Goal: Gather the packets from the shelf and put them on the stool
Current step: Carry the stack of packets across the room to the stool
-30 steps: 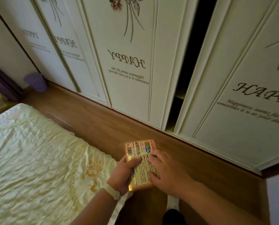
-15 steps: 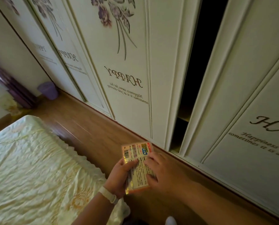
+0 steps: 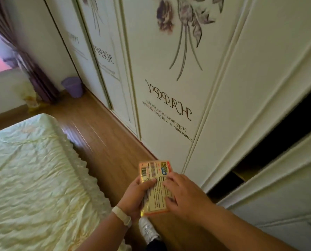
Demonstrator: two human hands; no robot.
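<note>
We see the packets (image 3: pixel 156 185) held as a flat stack between both hands, low in the view and above the wooden floor (image 3: pixel 104 142), the printed back with its barcode and text panel facing up at us; how many packets make up the stack we cannot tell. The left hand (image 3: pixel 135 198) clamps the stack's left edge, its thumb laid across the printed face and its fingers tucked beneath, with a pale wristband (image 3: pixel 122 217) just behind it on the wrist. The right hand (image 3: pixel 184 196) closes on the right edge, its fingertips pressing down on the label. Directly below the hands a white shoe (image 3: pixel 147 230) stands on the floor. To the left of the left hand lies a bed under a crinkled pale yellow cover (image 3: pixel 33 178) with a scalloped border. Beyond and above both hands rises a cream wardrobe door (image 3: pixel 178 87) printed with purple flowers and mirrored lettering. To the right of the right hand the wardrobe stands open in a dark gap (image 3: pixel 277 134), where a shelf edge (image 3: pixel 247 172) shows dimly. Far beyond the left hand, a purple bin (image 3: pixel 73 86) sits in the corner against the wardrobe, beside a purple curtain (image 3: pixel 24 57).
</note>
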